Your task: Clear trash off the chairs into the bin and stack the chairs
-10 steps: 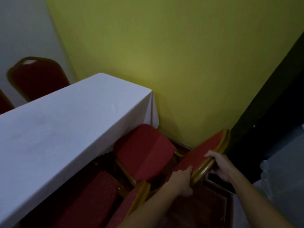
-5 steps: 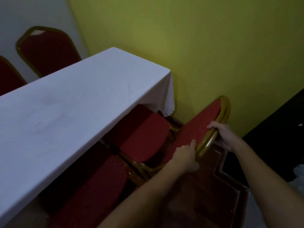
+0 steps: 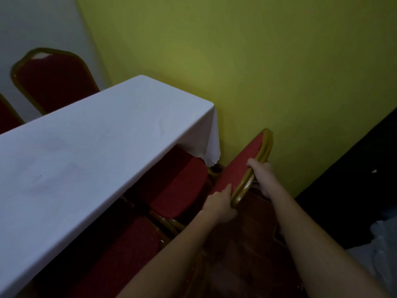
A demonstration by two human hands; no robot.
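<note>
A red padded chair with a gold metal frame (image 3: 240, 166) stands at the table's end, near the yellow wall. Its seat (image 3: 178, 190) reaches under the tablecloth. My left hand (image 3: 219, 205) grips the lower part of the backrest's gold rim. My right hand (image 3: 261, 175) holds the same rim higher up, from the rear side. A second red chair's seat (image 3: 126, 252) lies just left of my left forearm, partly under the table. No trash shows on the visible seats.
A long table under a white cloth (image 3: 81, 160) fills the left half. Two more red chair backs, one (image 3: 53, 82) and another (image 3: 6, 115), stand beyond it against a white wall. The yellow wall (image 3: 257, 72) is close behind. Something white (image 3: 384, 237) lies at the right edge.
The chair's backrest has come more upright, and its seat has slid further beneath the tablecloth's edge. Both hands keep their grip on the rim.
</note>
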